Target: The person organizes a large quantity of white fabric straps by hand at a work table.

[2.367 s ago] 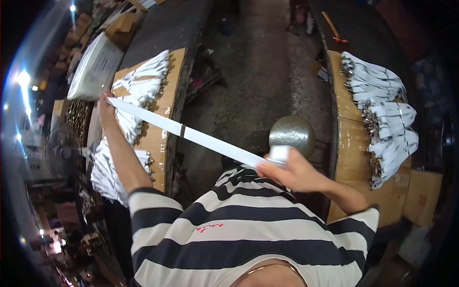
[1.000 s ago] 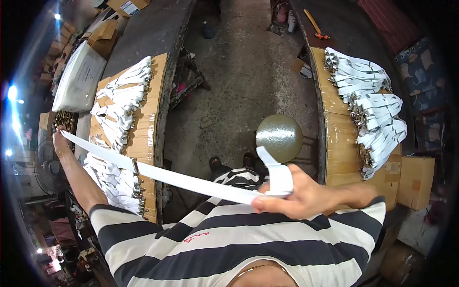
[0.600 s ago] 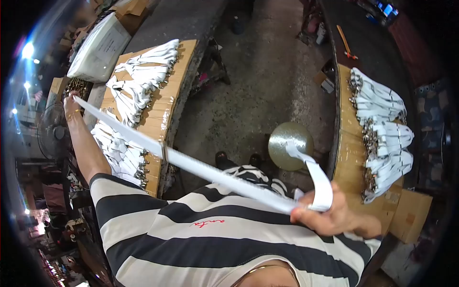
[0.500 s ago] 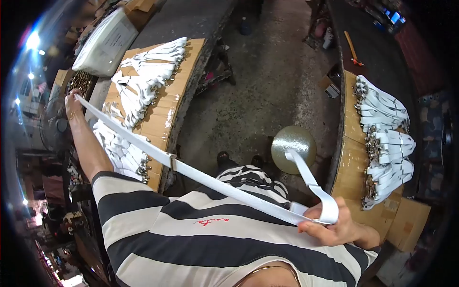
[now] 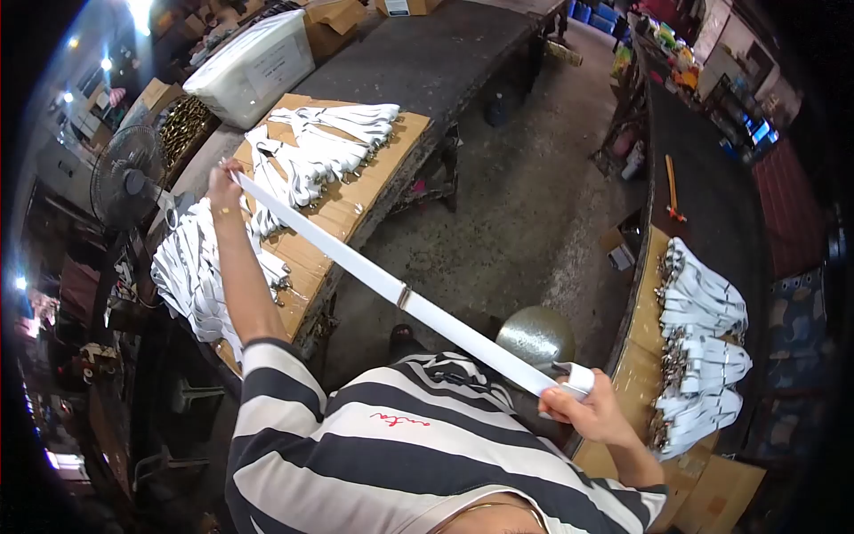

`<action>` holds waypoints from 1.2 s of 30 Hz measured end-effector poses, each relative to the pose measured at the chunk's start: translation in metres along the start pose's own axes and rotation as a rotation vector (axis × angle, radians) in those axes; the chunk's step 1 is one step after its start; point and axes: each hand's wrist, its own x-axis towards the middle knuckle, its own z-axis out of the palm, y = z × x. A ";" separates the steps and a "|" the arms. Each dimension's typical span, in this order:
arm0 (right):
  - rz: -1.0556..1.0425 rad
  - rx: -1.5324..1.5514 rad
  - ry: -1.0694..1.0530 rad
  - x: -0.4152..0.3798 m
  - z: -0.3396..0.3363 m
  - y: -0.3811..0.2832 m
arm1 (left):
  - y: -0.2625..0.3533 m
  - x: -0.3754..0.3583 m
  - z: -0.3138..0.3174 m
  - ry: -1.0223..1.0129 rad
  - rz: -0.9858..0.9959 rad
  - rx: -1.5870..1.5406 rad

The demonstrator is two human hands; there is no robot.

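Observation:
A white strap (image 5: 342, 252) is stretched straight between my two hands, with a metal buckle (image 5: 404, 296) near its middle. My left hand (image 5: 228, 182) grips its far end above the cardboard on the left table. Near my body on the right, my right hand (image 5: 574, 400) is closed on the other end, where the strap folds over in a short loop. Bundles of white straps (image 5: 334, 147) with metal ends lie on the cardboard (image 5: 307, 267), and a looser heap (image 5: 200, 267) lies beside my left forearm.
More strap bundles (image 5: 703, 294) lie on the right table, with an orange-handled hammer (image 5: 672, 189) farther along. A round stool (image 5: 536, 341) stands between the tables. At left are a white bin (image 5: 253, 71), a fan (image 5: 129, 173) and brass-coloured parts (image 5: 185, 129).
My left hand has moved inward over the cardboard, and the strap slopes more steeply. The tail hanging from my right hand is now a short loop. The camera view has shifted.

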 end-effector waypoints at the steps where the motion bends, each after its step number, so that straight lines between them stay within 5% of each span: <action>1: 0.043 0.013 -0.035 0.009 -0.003 0.005 | -0.012 -0.003 -0.024 0.037 0.071 0.094; 2: 0.065 0.034 -0.069 0.014 -0.007 0.016 | -0.020 -0.020 -0.045 -0.138 0.122 0.179; 3: 0.143 -0.017 -0.150 0.017 -0.010 0.013 | -0.033 -0.065 -0.027 0.065 0.143 0.202; 4: 0.132 -0.105 -0.249 0.022 -0.014 0.017 | -0.038 -0.074 -0.060 -0.170 0.140 0.259; 5: 0.118 -0.189 -0.344 0.027 -0.019 0.023 | -0.047 -0.112 -0.047 -0.053 0.073 0.089; 7: 0.225 -0.216 -0.366 0.032 -0.034 0.019 | -0.049 -0.138 -0.088 -0.135 0.080 -0.113; 13: -0.002 -0.753 -0.261 0.046 -0.071 -0.018 | -0.081 -0.232 -0.115 -0.020 0.036 -0.105; 15: -0.118 -0.781 -0.176 0.058 -0.080 -0.044 | -0.116 -0.264 -0.127 0.101 -0.051 -0.250; 16: -0.164 -0.811 -0.212 0.068 -0.085 -0.059 | -0.139 -0.278 -0.154 -0.084 -0.084 -0.151; 17: -0.296 -0.900 -0.267 0.080 -0.091 -0.071 | -0.166 -0.304 -0.150 0.099 -0.097 -0.209; 18: -0.348 -0.939 -0.297 0.093 -0.097 -0.080 | -0.193 -0.315 -0.181 0.044 -0.123 -0.229; 20: -0.313 -1.129 -0.261 0.109 -0.093 -0.102 | -0.244 -0.349 -0.216 0.068 -0.384 -0.313; 21: -0.437 -1.220 -0.255 0.113 -0.087 -0.110 | -0.263 -0.361 -0.229 0.122 -0.622 -0.203; 22: -0.355 -1.340 -0.226 0.118 -0.080 -0.119 | -0.281 -0.365 -0.253 -0.030 -0.925 0.007; 23: -0.211 -1.377 -0.245 0.118 -0.067 -0.134 | -0.288 -0.373 -0.242 0.141 -1.009 0.585; 25: -0.307 -1.416 -0.274 0.125 -0.061 -0.137 | -0.323 -0.359 -0.233 0.017 -0.857 1.256; 27: -0.257 -1.482 -0.288 0.120 -0.045 -0.147 | -0.317 -0.350 -0.110 -0.203 -0.477 1.246; 29: -0.195 -1.544 -0.316 0.114 -0.030 -0.157 | -0.327 -0.328 -0.029 -0.645 -0.106 1.147; 30: -0.105 -1.575 -0.354 0.112 -0.025 -0.163 | -0.311 -0.333 0.036 -0.814 -0.203 1.017; 33: -0.027 -1.652 -0.385 0.110 -0.018 -0.169 | -0.282 -0.363 0.178 -1.284 0.116 0.891; 35: -0.033 -1.697 -0.363 0.103 -0.022 -0.171 | -0.284 -0.368 0.220 -1.394 0.020 0.820; 36: -0.226 -1.714 -0.176 0.095 -0.027 -0.172 | -0.287 -0.370 0.233 -1.499 -0.077 0.758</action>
